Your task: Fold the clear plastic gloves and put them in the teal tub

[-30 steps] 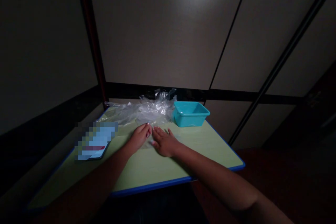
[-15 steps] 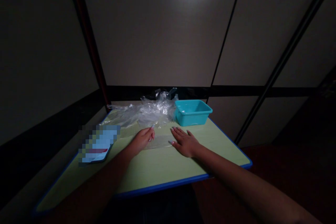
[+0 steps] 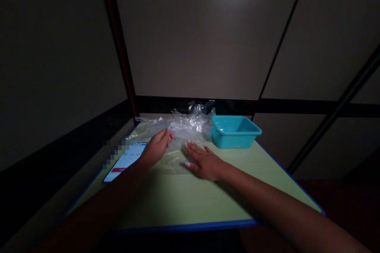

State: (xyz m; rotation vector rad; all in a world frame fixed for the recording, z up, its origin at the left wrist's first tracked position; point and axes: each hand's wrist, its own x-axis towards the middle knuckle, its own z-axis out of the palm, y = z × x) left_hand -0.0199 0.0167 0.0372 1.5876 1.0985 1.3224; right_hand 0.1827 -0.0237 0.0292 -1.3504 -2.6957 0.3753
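Note:
A clear plastic bag (image 3: 175, 164) lies on the pale green table, beneath and between my hands. My right hand (image 3: 206, 162) is spread with its palm down on the bag's right part. Above the bag's left side, my left hand (image 3: 158, 146) is closed, with thumb and fingers pinched together; whatever it may hold is too thin and dim to make out. Beyond both hands, a loose heap of crumpled clear plastic bags (image 3: 190, 122) stretches along the back of the table.
A turquoise plastic basket (image 3: 236, 140) stands at the back right of the table (image 3: 184, 209), which has a blue edge. A lit phone (image 3: 126, 162) lies at the left, partly behind my left forearm. Panelled walls rise behind.
The view has swung left, so the table and basket appear further right. My left hand has lifted and moved away toward the heap of bags. My right hand stays spread on the plastic.

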